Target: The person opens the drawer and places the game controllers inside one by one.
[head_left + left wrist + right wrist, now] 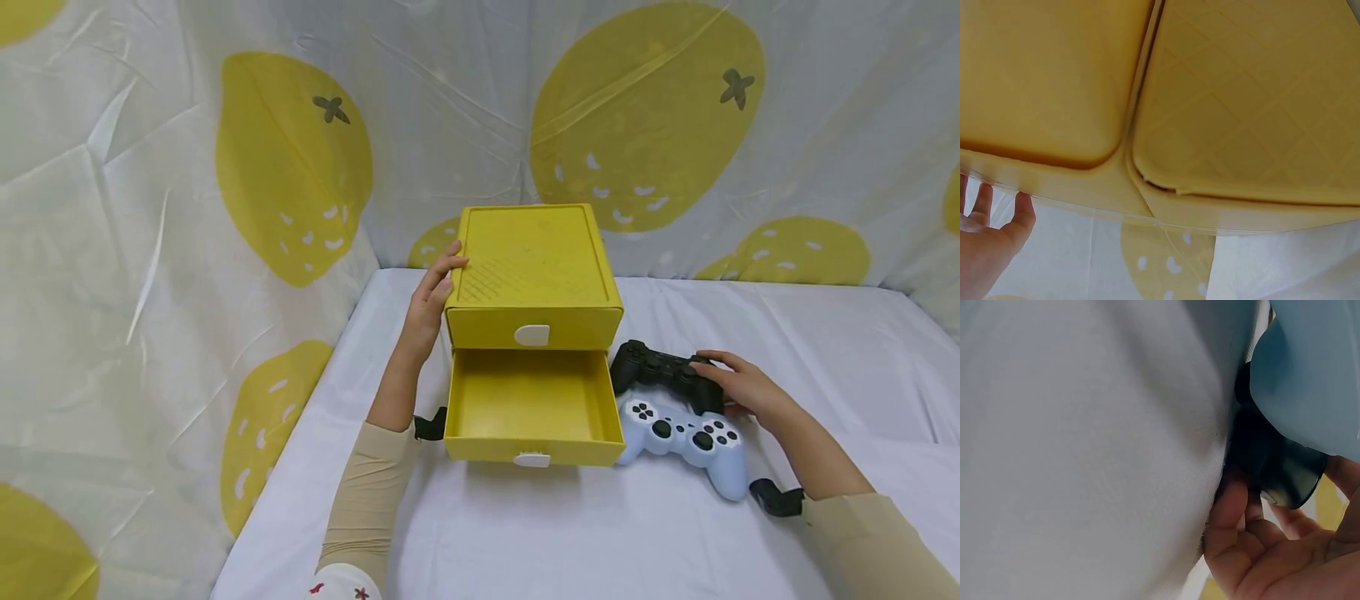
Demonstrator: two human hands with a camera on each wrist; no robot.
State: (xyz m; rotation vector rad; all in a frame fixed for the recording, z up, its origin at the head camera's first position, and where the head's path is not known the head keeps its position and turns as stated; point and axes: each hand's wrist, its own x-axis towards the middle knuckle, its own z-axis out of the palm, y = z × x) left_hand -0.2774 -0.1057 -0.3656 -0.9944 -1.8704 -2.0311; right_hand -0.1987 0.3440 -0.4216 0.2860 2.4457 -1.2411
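A yellow two-drawer box [536, 258] stands on the white cloth, its lower drawer [532, 400] pulled out with nothing inside. My left hand [431, 304] rests against the box's left side, fingertips at the top edge; the left wrist view shows the fingers [1021, 219] along the wall. To the right of the box, my right hand [742, 387] grips the right end of a black game controller [663, 371]. A light blue game controller [686, 437] lies just in front of it, partly covering the black one in the right wrist view, where my fingers [1229, 509] curl round the black grip.
The upper drawer, with its white handle [532, 335], is closed. White cloth [562, 542] covers the table. A lemon-print curtain [450, 108] hangs behind and to the left. Black wrist mounts [776, 498] sit at both wrists.
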